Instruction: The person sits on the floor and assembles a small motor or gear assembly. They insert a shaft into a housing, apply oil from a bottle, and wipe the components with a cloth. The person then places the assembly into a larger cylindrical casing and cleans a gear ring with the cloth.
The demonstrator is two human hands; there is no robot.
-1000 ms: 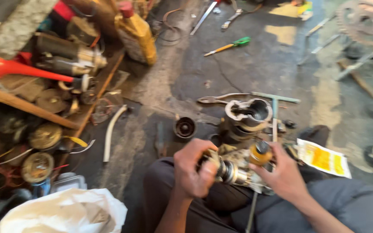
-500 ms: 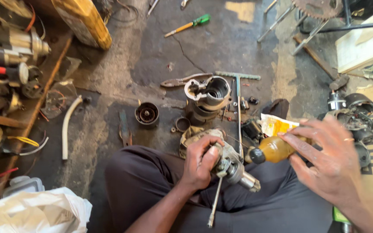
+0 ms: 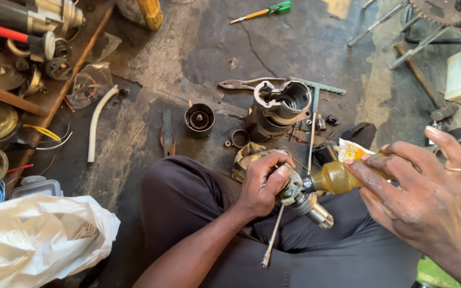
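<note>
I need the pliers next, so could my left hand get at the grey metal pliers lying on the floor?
Probably not yet: the left hand grips the metal motor part. The grey metal pliers lie uncovered on the floor beyond the knee.

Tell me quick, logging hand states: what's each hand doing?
Left hand: closed around a metal motor part.
Right hand: holding an amber oil bottle.
</note>
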